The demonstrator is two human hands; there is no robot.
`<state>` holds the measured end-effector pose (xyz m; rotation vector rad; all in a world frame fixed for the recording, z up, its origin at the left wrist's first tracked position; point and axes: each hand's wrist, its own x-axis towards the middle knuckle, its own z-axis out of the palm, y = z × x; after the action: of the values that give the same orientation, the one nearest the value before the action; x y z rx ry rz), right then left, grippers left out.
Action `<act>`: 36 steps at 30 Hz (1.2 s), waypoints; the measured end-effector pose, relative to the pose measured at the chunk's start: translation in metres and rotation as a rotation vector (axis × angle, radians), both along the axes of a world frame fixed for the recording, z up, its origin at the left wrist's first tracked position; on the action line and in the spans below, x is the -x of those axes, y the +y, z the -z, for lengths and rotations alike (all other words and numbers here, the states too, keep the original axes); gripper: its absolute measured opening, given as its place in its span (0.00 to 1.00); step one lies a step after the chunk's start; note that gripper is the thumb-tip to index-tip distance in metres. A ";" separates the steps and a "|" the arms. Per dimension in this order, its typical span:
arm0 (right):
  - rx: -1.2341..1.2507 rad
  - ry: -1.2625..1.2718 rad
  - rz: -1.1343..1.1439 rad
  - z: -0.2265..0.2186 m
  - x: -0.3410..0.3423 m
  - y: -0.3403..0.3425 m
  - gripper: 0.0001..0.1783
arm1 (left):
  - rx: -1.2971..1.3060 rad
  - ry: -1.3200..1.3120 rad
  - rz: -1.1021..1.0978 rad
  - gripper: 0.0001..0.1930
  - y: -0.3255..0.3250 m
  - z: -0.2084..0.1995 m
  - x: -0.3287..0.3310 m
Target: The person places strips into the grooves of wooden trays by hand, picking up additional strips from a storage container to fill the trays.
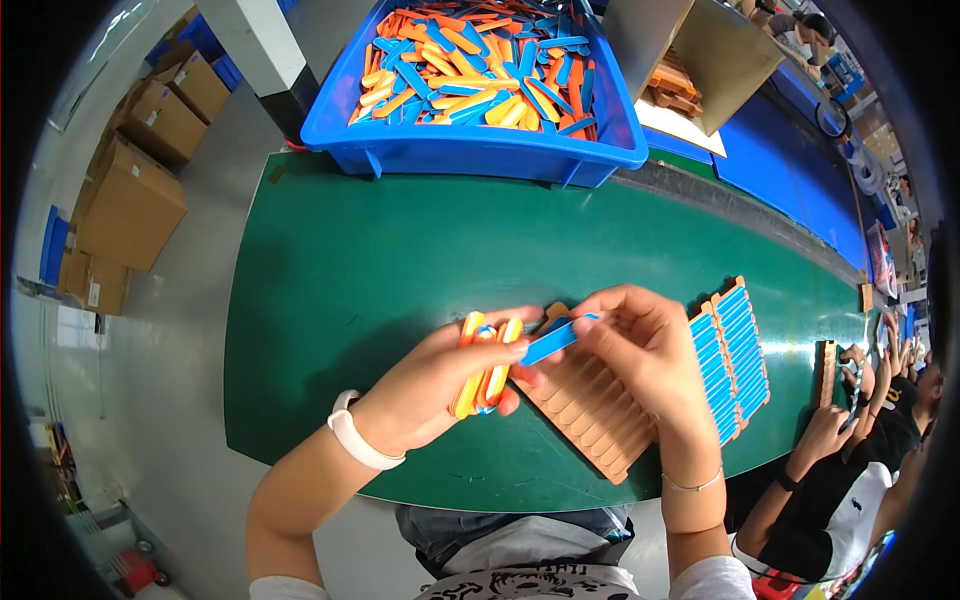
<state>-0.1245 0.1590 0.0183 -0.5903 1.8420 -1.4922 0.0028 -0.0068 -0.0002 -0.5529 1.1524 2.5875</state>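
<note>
My left hand (415, 380) is closed round a small bundle of flat, round-ended sticks (466, 392) in yellow, orange and blue. Between the two hands lies a single blue stick (550, 344); its left end meets my left thumb, and my right hand (645, 355) pinches its right end. Under my right hand rests a brown slotted board (590, 425), its grooves bare where they show; the hand and forearm cover part of it. To its right are slotted boards (738, 350) filled with rows of blue sticks.
A blue bin (470, 160) heaped with orange, yellow and blue sticks stands at the far edge of the green table (330, 300). An open carton (725, 75) is right of it. Cardboard boxes (130, 205) line the left. Other people (850, 490) work at the right.
</note>
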 end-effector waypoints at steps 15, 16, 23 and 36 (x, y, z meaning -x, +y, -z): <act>-0.302 0.409 -0.068 0.008 0.010 0.008 0.06 | 0.038 0.051 -0.147 0.26 -0.003 -0.008 0.002; -0.303 0.408 -0.070 0.008 0.009 0.007 0.06 | 0.007 0.053 -0.160 0.26 -0.003 -0.007 0.002; -0.223 0.658 -0.092 0.009 -0.005 0.000 0.14 | -0.154 0.089 -0.207 0.25 -0.003 -0.002 0.003; 0.078 0.942 -0.320 0.011 -0.022 -0.006 0.23 | -0.290 -0.031 -0.183 0.33 0.001 0.008 -0.001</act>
<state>-0.1025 0.1534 0.0071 -1.7556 2.1811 -1.1360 0.0038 -0.0062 -0.0079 -0.6546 0.7268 2.8202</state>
